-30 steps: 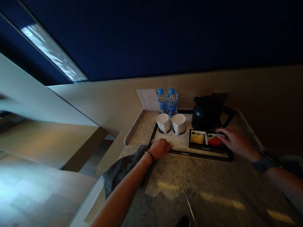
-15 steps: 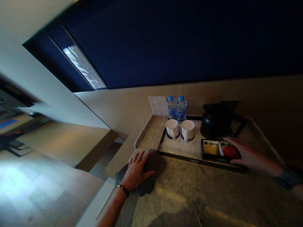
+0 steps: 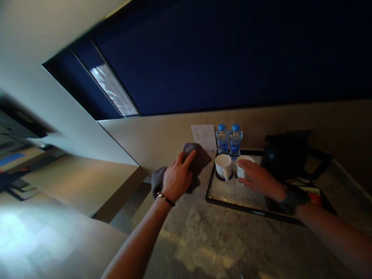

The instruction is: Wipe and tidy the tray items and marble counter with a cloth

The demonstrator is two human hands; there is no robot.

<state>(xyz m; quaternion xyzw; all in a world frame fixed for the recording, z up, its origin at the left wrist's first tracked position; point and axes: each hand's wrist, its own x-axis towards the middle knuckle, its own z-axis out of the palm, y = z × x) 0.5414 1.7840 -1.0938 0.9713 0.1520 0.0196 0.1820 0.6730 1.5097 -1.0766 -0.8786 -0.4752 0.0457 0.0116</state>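
My left hand (image 3: pixel 178 177) presses a dark grey cloth (image 3: pixel 200 161) against the back left of the stone-look counter, its index finger stretched over the fabric and the other fingers bent into it. My right hand (image 3: pixel 261 179) reaches over the tray (image 3: pixel 232 207) with fingers held out, partly covering the right white mug (image 3: pixel 245 159); whether it touches the mug I cannot tell. Another white mug (image 3: pixel 223 164) stands just left of it on a dark coaster. Under my right wrist lies the dark box of packets (image 3: pixel 314 192), largely hidden. Behind that wrist stands a black kettle (image 3: pixel 283 157).
Two water bottles (image 3: pixel 228 141) with blue caps stand at the tray's back edge. A printed card (image 3: pixel 204 136) leans against the wall beside them. To the left, past the counter's edge, are a wooden desk (image 3: pixel 78 182) and the floor (image 3: pixel 52 232).
My left hand has pushed the cloth back towards the wall, its fingers now bent. My right hand has moved left from the packet box to the right mug. The view has shifted slightly.
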